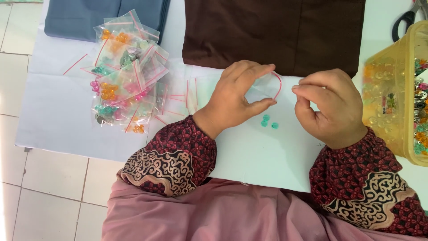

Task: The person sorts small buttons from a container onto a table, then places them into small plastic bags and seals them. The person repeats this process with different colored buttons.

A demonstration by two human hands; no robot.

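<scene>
The left hand holds one small clear zip bag with a red seal strip. Its thumb and fingers are curved apart around the bag's mouth and keep it open, touching its upper and lower edges. The right hand has thumb and forefinger pinched together at the bag's right edge; whether a bead sits between them cannot be made out. The bag is held just above the desk, between the two hands.

Three teal beads lie on the white desk surface directly below the bag, close together.

To the left, a pile of filled zip bags, each clear with a red strip, holds orange, pink and teal beads; the count appears to exceed ten. Several empty flat bags of the same kind lie between the pile and the left hand.

One yellow translucent plastic tub stands at the right edge, containing mixed coloured beads. One dark brown folded cloth and one grey-blue cloth lie at the far side. One pair of black-handled scissors is partly visible at the top right.
</scene>
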